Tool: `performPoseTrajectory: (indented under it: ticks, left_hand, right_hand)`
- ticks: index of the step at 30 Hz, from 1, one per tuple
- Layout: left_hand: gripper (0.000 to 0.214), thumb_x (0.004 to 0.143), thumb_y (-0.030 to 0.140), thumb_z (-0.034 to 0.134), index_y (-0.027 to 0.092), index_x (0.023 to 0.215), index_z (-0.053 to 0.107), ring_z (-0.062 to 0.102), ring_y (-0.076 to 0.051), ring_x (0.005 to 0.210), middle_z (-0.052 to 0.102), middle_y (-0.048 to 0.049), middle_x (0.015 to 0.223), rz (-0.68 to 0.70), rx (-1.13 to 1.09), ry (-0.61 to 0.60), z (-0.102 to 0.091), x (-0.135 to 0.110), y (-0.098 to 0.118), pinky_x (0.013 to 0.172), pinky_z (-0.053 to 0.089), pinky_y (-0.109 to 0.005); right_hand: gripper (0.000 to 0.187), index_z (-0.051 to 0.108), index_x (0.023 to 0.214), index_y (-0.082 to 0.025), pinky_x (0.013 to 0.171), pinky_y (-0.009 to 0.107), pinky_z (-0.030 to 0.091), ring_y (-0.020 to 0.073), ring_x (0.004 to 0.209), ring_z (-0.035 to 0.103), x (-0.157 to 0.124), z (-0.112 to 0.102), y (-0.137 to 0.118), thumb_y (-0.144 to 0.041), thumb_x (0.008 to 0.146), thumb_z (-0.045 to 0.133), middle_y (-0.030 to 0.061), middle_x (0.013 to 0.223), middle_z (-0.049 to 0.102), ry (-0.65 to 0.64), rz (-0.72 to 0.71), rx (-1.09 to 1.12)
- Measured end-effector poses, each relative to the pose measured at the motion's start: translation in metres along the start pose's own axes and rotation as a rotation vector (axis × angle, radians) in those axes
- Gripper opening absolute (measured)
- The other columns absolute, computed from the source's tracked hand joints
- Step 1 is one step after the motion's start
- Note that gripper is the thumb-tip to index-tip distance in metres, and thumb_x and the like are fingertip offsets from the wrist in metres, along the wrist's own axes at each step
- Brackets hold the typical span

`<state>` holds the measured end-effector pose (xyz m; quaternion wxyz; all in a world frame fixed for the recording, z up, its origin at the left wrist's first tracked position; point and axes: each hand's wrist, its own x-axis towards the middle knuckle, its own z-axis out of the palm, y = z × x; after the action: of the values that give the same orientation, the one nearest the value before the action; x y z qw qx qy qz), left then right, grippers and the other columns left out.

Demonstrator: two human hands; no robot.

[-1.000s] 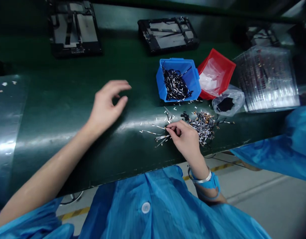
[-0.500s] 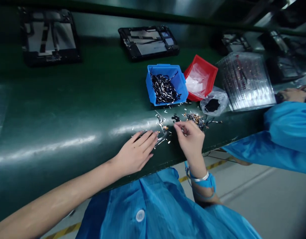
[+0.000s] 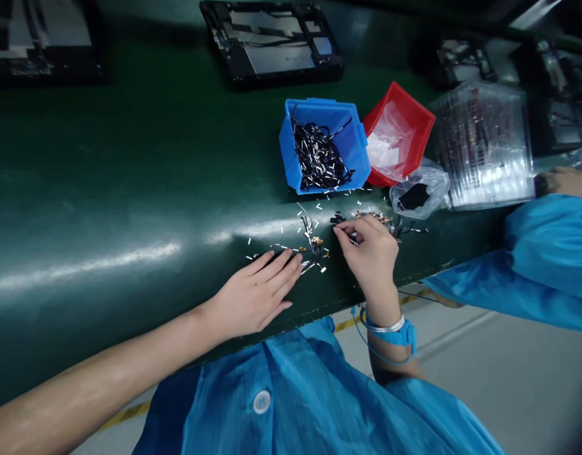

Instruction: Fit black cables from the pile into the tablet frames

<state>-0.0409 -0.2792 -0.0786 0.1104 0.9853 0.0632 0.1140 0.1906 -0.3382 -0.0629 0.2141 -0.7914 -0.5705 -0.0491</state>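
My left hand (image 3: pixel 257 292) lies flat on the green belt (image 3: pixel 129 189), fingers stretched out, with its fingertips touching a few thin cables (image 3: pixel 309 248) laid side by side. My right hand (image 3: pixel 370 253) is curled in a pinch over a loose heap of small black cables with gold ends (image 3: pixel 378 220); what it pinches is too small to name. Small white scraps (image 3: pixel 281 237) are scattered between the two hands. A blue wrist strap (image 3: pixel 397 335) sits on my right wrist.
A blue bin (image 3: pixel 325 144) of black cables and a red bin (image 3: pixel 399 134) with clear film stand behind the heap. A small plastic bag (image 3: pixel 419 189), a stack of clear trays (image 3: pixel 483 145) and an opened tablet (image 3: pixel 274 41) lie nearby. A co-worker's blue sleeve (image 3: pixel 537 253) and hand (image 3: pixel 563 181) are at right.
My left hand came down from the middle of the belt to lie flat beside the cables. My right hand shifted slightly right onto the heap.
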Motion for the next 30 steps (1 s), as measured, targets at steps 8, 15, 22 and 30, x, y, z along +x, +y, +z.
performPoseTrajectory:
  ticks: [8, 15, 22, 30]
  left_hand:
    - [0.051, 0.097, 0.037, 0.042, 0.006, 0.136, 0.048, 0.041, -0.029, 0.134, 0.049, -0.0145, 0.142, -0.009, -0.026, -0.030, -0.001, 0.001, 0.000, 0.111, 0.028, -0.041]
    - [0.050, 0.097, 0.037, 0.041, 0.007, 0.136, 0.049, 0.041, -0.029, 0.134, 0.048, -0.0140, 0.142, -0.012, -0.027, -0.037, -0.002, 0.001, 0.000, 0.111, 0.027, -0.042]
    - [0.050, 0.097, 0.037, 0.040, 0.008, 0.136, 0.050, 0.041, -0.028, 0.133, 0.050, -0.0125, 0.141, -0.014, -0.014, -0.043, -0.002, 0.003, 0.000, 0.110, 0.028, -0.041]
    - [0.050, 0.098, 0.039, 0.038, 0.010, 0.136, 0.050, 0.039, -0.027, 0.135, 0.048, -0.0111, 0.143, -0.020, -0.009, -0.077, -0.001, 0.002, 0.000, 0.112, 0.027, -0.041]
  right_hand:
    - [0.010, 0.068, 0.079, -0.023, 0.056, 0.029, 0.045, 0.0143, 0.066, 0.059, -0.011, -0.004, -0.017, -0.025, 0.086, 0.061, 0.0017, 0.077, 0.067, -0.022, -0.104, 0.217]
    - [0.012, 0.067, 0.080, -0.023, 0.064, 0.032, 0.051, 0.0160, 0.072, 0.063, -0.017, 0.003, -0.030, -0.022, 0.087, 0.058, 0.0022, 0.075, 0.068, -0.100, -0.261, 0.256]
    - [0.012, 0.067, 0.080, -0.022, 0.066, 0.032, 0.052, 0.0166, 0.072, 0.062, -0.019, 0.005, -0.034, -0.018, 0.087, 0.058, 0.0030, 0.075, 0.067, -0.086, -0.332, 0.207]
    - [0.014, 0.069, 0.087, -0.020, 0.064, 0.030, 0.049, 0.0171, 0.072, 0.058, -0.031, 0.005, -0.044, -0.015, 0.087, 0.056, 0.0049, 0.075, 0.066, 0.003, -0.331, 0.057]
